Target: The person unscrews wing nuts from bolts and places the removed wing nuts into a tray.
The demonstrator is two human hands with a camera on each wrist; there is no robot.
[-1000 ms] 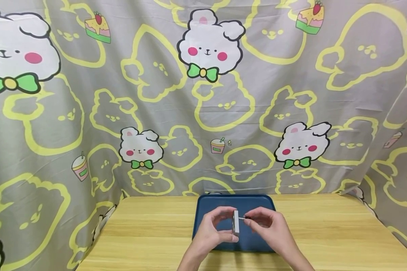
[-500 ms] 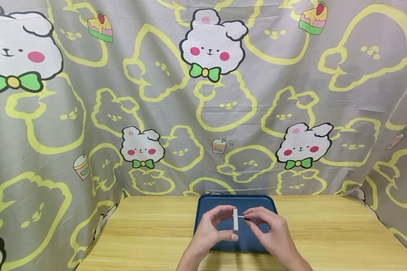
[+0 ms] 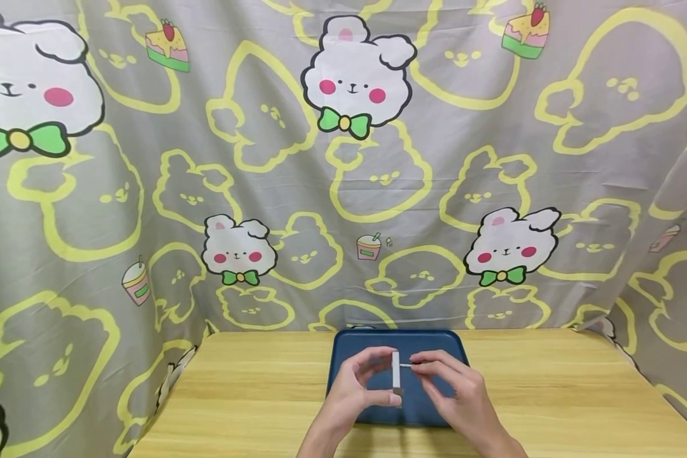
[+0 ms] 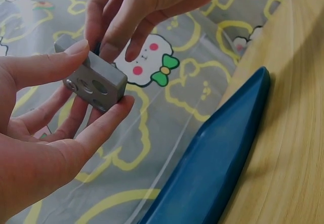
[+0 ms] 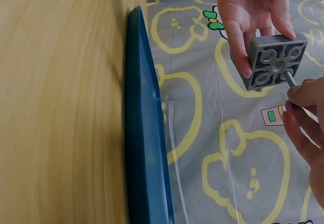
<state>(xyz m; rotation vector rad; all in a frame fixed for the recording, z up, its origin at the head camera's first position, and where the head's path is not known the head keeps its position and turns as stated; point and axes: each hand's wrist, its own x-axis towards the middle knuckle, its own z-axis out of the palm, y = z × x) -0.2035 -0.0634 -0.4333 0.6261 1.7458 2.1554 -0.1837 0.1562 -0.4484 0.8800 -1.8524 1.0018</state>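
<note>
A small grey square block (image 3: 397, 374) is held upright above the tray by my left hand (image 3: 349, 391), its fingers on the top edge and its thumb below. In the left wrist view, one face of the block (image 4: 96, 82) shows round holes. Its other face, ribbed with round sockets, shows in the right wrist view. My right hand (image 3: 460, 388) pinches the dark head of a thin threaded screw (image 5: 290, 79) between thumb and fingertips. The screw's tip meets a corner socket of the block; how deep it sits I cannot tell.
Under both hands lies a dark blue tray (image 3: 372, 343) with a raised rim, on a light wood table (image 3: 252, 381). A grey curtain (image 3: 298, 191) with rabbit prints hangs behind the table and along both sides.
The block has shifted slightly left and up with my left hand. My right fingers have changed their position around the screw's head, while the screw stays at the block.
</note>
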